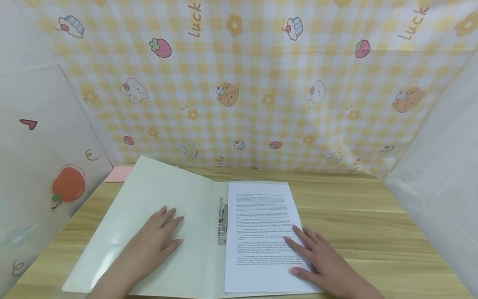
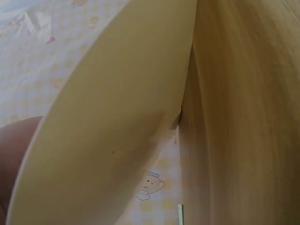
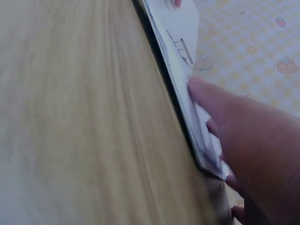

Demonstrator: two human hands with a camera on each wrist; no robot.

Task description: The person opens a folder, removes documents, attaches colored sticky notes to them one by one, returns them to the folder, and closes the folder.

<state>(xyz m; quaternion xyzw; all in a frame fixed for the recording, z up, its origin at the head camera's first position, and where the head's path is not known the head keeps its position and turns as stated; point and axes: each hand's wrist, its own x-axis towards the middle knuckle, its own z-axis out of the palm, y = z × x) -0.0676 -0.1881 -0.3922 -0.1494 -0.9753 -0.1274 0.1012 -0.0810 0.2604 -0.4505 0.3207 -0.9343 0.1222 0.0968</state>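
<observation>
A pale lever-arch folder [image 1: 179, 257] lies spread open on the table. On its right side sits a stack of printed paper [image 1: 261, 232]. The metal clip [image 1: 223, 224] at the spine stands beside the stack's left edge. My left hand [image 1: 153, 238] rests on the inside of the left cover [image 2: 112, 103], its fingers extended. That cover slants up off the table in the left wrist view. Along the right edge of the paper, my right hand [image 1: 325, 261] lies with fingers spread over the sheets. In the right wrist view its thumb [image 3: 211, 96] touches the paper edge.
Behind the folder's left cover, a pink sheet [image 1: 118, 174] lies at the table's back left. The wood-grain table [image 1: 358, 220] extends to the right. A yellow checked cloth [image 1: 254, 124] hangs behind it, with white sheets [image 1: 33, 158] at the sides.
</observation>
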